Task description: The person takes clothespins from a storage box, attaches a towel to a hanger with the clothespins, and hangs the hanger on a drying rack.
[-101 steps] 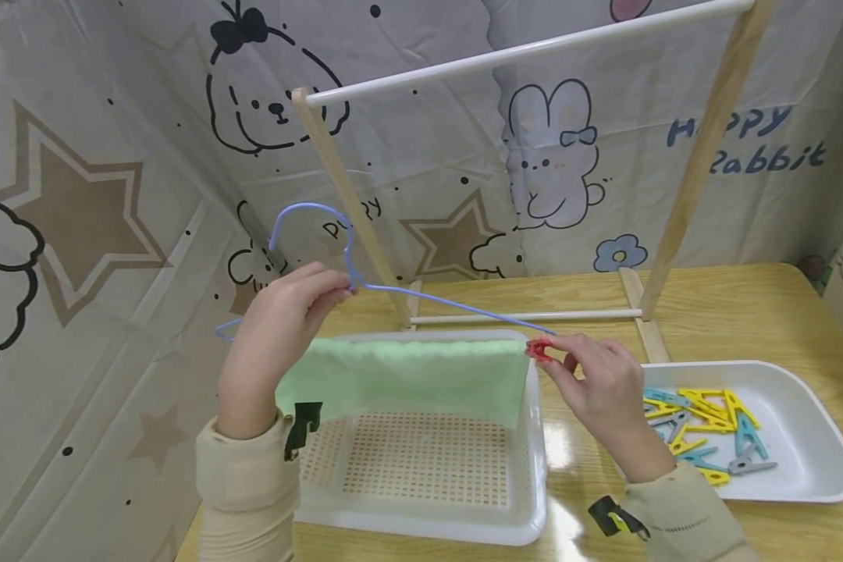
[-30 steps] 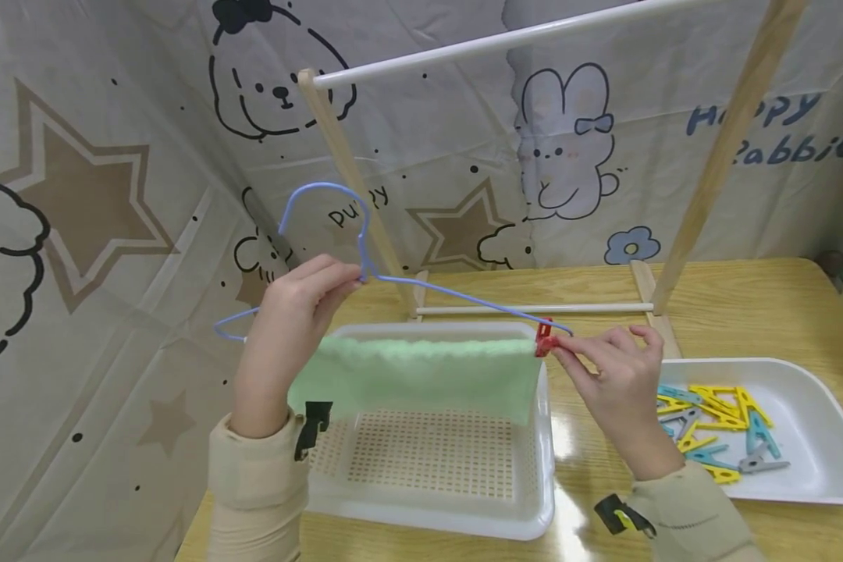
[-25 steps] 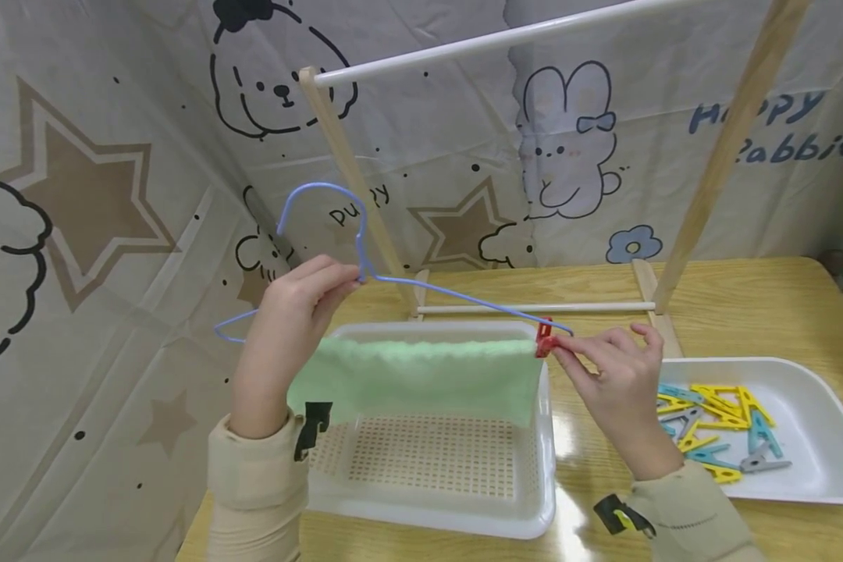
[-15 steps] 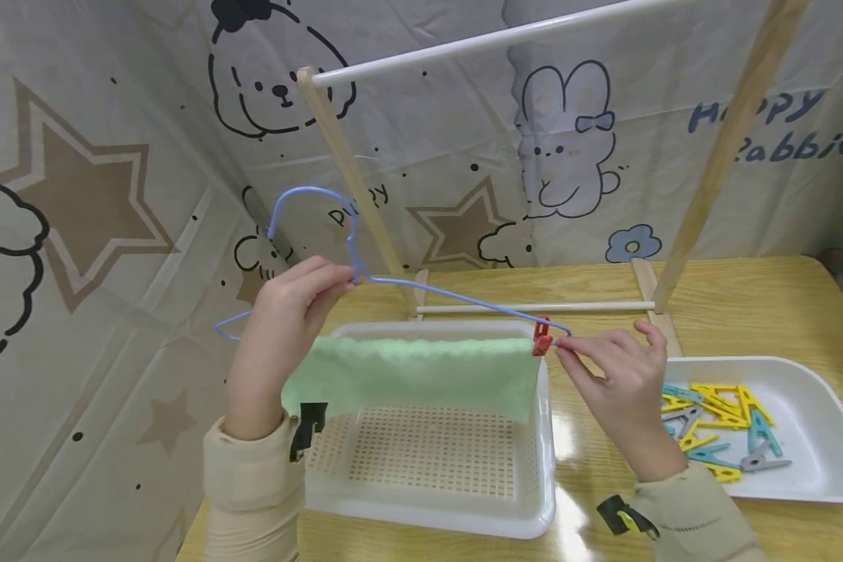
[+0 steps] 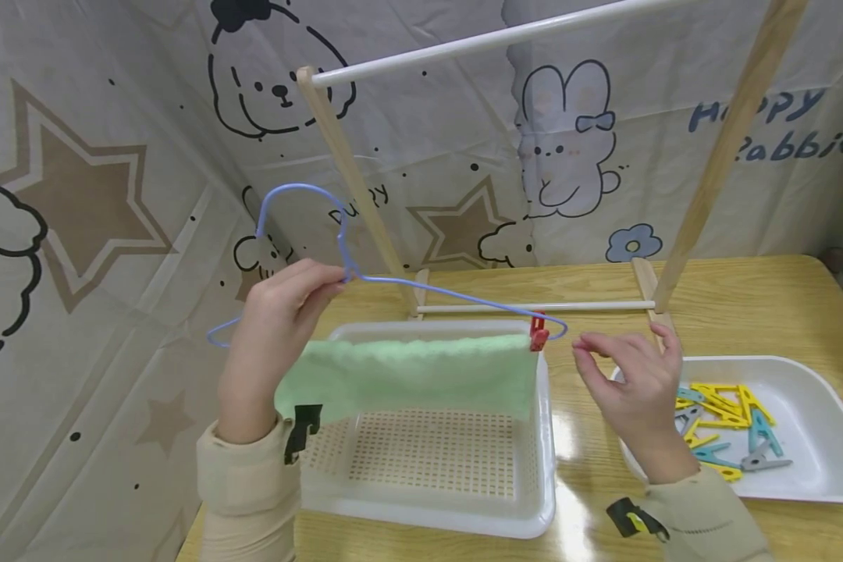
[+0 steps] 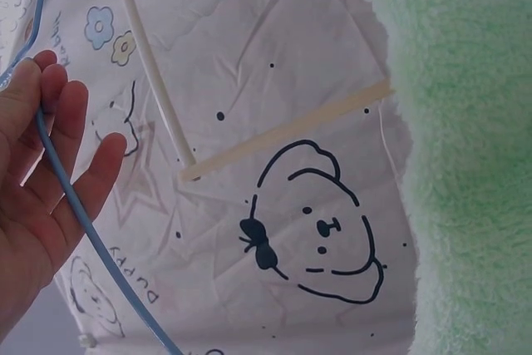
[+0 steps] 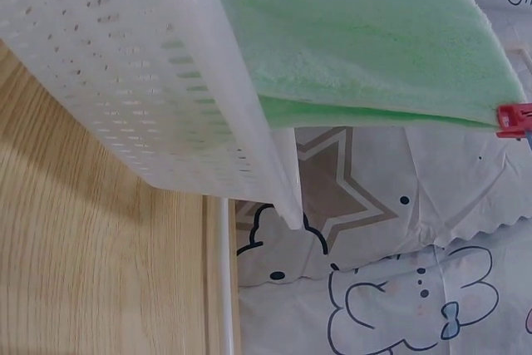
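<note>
My left hand (image 5: 274, 336) pinches a blue wire hanger (image 5: 428, 290) just below its hook. In the left wrist view the thumb and fingers of that hand (image 6: 41, 180) meet on the wire. A folded pale green towel (image 5: 414, 378) hangs from the hanger's lower bar. At the towel's right corner a red clothespin (image 5: 538, 336) clips it to the bar; the right wrist view also shows this clothespin (image 7: 514, 120) on the towel's edge. My right hand (image 5: 635, 382) hovers right of the hanger's end, thumb and index close together, holding nothing. The towel's left end is hidden behind my left arm.
Under the towel stands a white perforated basket (image 5: 544, 468). To the right, a white tray (image 5: 815, 437) holds several yellow, teal and grey clothespins (image 5: 723, 421). Behind rises a wooden rack with a white top rail (image 5: 506, 40). The wooden tabletop (image 5: 745, 312) meets a patterned curtain.
My right hand has let go of the red clothespin and drawn back to the right. The clothespin stays clipped on the towel and bar. The hanger has shifted slightly left.
</note>
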Demonstrator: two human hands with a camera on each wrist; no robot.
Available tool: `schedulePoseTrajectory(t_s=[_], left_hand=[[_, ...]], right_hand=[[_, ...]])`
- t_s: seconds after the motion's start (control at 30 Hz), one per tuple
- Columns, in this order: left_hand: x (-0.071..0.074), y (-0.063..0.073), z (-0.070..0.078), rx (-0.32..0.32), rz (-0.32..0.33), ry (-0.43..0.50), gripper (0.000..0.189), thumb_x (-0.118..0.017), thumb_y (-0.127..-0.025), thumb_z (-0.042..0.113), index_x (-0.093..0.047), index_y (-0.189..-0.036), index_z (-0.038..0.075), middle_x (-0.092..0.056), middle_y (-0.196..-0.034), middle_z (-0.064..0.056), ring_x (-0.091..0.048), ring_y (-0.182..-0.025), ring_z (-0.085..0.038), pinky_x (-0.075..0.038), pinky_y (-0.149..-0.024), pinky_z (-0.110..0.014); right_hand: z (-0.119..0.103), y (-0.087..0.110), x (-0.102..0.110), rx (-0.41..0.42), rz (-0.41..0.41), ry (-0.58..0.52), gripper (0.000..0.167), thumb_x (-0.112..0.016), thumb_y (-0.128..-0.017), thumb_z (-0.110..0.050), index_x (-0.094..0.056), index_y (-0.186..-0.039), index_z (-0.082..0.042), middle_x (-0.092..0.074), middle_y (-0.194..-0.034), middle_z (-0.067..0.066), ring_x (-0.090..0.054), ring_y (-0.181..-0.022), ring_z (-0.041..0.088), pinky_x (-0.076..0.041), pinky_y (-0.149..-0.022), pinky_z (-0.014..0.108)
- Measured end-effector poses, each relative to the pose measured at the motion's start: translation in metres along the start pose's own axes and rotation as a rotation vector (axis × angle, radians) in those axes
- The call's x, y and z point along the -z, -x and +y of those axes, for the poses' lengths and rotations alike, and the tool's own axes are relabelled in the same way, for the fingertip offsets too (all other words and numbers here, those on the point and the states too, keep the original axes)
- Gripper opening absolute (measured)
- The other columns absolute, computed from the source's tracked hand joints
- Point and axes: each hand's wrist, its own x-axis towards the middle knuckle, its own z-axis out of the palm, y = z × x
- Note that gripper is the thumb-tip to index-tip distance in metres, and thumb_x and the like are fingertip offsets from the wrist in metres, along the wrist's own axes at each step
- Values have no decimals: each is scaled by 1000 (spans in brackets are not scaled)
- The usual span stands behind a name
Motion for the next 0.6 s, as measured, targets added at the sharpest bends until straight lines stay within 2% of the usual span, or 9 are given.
schedulePoseTrajectory(t_s=[0.17, 0.33, 0.6], left_hand=[[3, 1, 1, -6, -3, -2, 10, -64, -75, -8, -65, -84, -3, -63, -78, -6, -55, -68, -12, -41, -65, -17], [7, 4, 2, -9, -53, -13, 11, -65, -75, -6, -65, -85, -3, -64, -81, -7, -58, -72, -13, -43, -68, -16], [10, 6, 2, -29, -111, 14, 16, -64, -73, -14, -65, -85, -3, -62, -74, -3, -53, -66, -8, -40, -62, -14]], right_hand=[[3, 2, 4, -11, -8, 5, 35, -61, -84, -31, -67, -74, 2, -64, -65, 14, -55, -58, 26, -29, -91, 46], [6, 5, 6, -16, 4, 19, 36, -61, -84, -31, -67, -74, 3, -64, -65, 14, -55, -58, 26, -29, -91, 46], [10, 7, 11, -45, -2, 48, 37, -60, -84, -32, -67, -75, 3, -65, -67, 14, -54, -58, 26, -29, -92, 46]])
